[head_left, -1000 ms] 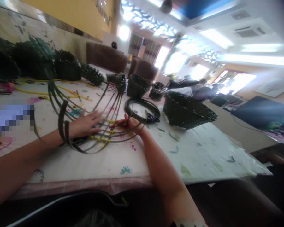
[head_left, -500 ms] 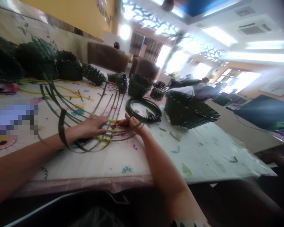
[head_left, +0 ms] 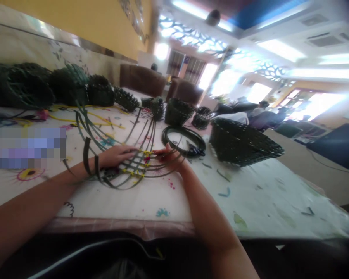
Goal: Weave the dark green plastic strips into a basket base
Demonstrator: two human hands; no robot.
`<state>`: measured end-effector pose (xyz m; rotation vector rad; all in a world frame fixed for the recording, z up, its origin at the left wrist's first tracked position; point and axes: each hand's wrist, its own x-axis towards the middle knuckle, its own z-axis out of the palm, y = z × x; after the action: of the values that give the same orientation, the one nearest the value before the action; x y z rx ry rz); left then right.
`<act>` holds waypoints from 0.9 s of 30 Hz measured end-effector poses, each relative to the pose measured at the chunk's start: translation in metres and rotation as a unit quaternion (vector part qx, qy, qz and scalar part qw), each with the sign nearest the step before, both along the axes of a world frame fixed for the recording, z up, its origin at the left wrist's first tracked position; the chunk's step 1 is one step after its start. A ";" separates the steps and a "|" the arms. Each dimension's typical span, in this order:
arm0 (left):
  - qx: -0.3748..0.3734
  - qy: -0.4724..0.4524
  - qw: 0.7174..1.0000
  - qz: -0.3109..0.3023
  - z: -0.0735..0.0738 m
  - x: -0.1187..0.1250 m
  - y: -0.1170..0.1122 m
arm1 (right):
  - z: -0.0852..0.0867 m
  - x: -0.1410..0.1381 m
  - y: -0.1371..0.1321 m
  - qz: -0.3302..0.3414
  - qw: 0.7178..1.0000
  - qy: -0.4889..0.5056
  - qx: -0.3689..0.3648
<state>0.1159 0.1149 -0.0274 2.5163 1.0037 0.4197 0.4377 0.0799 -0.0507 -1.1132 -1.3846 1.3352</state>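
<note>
Dark green flat strips cross in a loose open weave (head_left: 142, 164), tied at several crossings with yellow bits. Their long ends curve up and outward. At the left side of the weave lies my left hand (head_left: 118, 155), fingers stretched to the right across the strips. A few strip ends bend up around its wrist. On the right side, my right hand (head_left: 171, 157) has its thumb up and its fingers closed around the curving strips. Just behind it rests a coil of green strip (head_left: 184, 133), with a dark tool, its kind unclear, at the coil's right edge.
A large dark green woven basket (head_left: 244, 141) lies to the right of the coil. Several more baskets (head_left: 178, 111) line the back of the table. Yellow strip (head_left: 95, 116) lies behind the weave. Scraps (head_left: 223, 175) dot the flowered tablecloth (head_left: 113, 203). Chairs (head_left: 142, 79) stand beyond.
The view has shifted, so the scene sits farther right and slightly lower. My left hand's fingers, spread before, lie closer together. My right hand stays at the same side of the weave.
</note>
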 end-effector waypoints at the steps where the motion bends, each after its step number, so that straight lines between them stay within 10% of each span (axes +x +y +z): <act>1: -0.006 -0.010 1.000 0.007 0.002 -0.003 0.001 | 0.001 0.000 -0.001 0.002 1.000 0.020 -0.002; 10: -0.017 -0.035 0.998 0.053 -0.003 -0.014 0.012 | 0.012 -0.002 -0.004 0.035 0.992 -0.053 0.104; 17: -0.051 -0.059 0.995 0.061 0.001 -0.011 0.010 | 0.006 -0.023 -0.009 -0.011 0.917 -0.258 0.303; 27: 0.057 -0.027 0.994 0.094 0.028 -0.053 0.017 | 0.004 -0.025 0.005 -0.037 0.864 -0.365 0.344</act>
<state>0.0625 0.1322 0.0002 2.5035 1.2331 0.6147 0.4130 0.0849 -0.0472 -1.1696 -2.1026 0.2414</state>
